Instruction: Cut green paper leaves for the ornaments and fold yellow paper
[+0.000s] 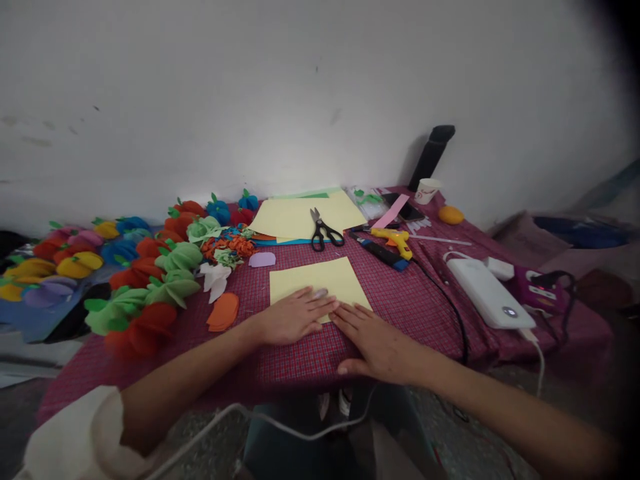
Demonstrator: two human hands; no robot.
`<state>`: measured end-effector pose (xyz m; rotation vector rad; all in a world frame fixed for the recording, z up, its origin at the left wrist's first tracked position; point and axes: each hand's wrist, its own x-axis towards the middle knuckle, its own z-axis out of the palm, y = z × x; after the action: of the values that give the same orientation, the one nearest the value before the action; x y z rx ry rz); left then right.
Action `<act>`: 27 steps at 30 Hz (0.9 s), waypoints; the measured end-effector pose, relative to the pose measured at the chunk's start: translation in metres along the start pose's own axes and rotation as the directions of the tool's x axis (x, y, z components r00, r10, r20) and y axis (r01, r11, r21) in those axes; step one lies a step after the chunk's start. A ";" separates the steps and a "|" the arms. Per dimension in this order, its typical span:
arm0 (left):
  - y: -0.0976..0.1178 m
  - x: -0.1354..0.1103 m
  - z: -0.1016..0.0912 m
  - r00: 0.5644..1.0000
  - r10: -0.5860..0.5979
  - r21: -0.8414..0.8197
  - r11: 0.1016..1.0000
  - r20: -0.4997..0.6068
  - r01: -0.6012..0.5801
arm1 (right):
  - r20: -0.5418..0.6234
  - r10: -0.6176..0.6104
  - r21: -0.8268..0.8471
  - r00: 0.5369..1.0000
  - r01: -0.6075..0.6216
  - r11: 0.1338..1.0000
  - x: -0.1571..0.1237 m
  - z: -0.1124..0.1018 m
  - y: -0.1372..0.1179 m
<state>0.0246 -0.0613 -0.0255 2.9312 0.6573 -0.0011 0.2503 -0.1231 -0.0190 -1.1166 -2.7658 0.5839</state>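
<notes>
A pale yellow paper sheet [315, 277] lies flat on the red checked tablecloth [400, 300]. My left hand [293, 317] lies flat and open on the sheet's near edge, fingers stretched out to the right. My right hand [373, 343] rests flat and open beside it, its fingertips touching the sheet's near right corner. Neither hand holds anything. Black-handled scissors [323, 232] lie farther back on a stack of larger yellow sheets [295, 217].
Many coloured paper flowers [150, 280] crowd the table's left side, with orange cut-outs [223, 311] near my left hand. A yellow glue gun [395, 240], a white power bank [487, 293], a phone [403, 207], a paper cup [427, 191] and cables sit at the right. A wall stands behind.
</notes>
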 end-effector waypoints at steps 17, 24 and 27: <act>0.034 -0.110 0.002 0.957 -0.280 0.011 0.960 0.080 0.280 | -0.103 0.031 -0.103 0.994 -0.042 0.994 -0.033 0.006 0.029; 0.056 -0.073 -0.011 0.931 -0.329 0.113 0.931 -0.160 0.348 | -0.127 0.064 -0.149 0.990 -0.082 0.985 -0.023 -0.020 0.006; 0.064 -0.049 -0.004 0.906 -0.373 0.095 0.913 -0.201 0.397 | -0.158 0.038 -0.105 0.987 -0.055 0.993 -0.001 -0.017 -0.023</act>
<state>0.0078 -0.1387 -0.0115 2.8902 1.3070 0.1858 0.2405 -0.1336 0.0050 -1.1964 -2.6710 0.3369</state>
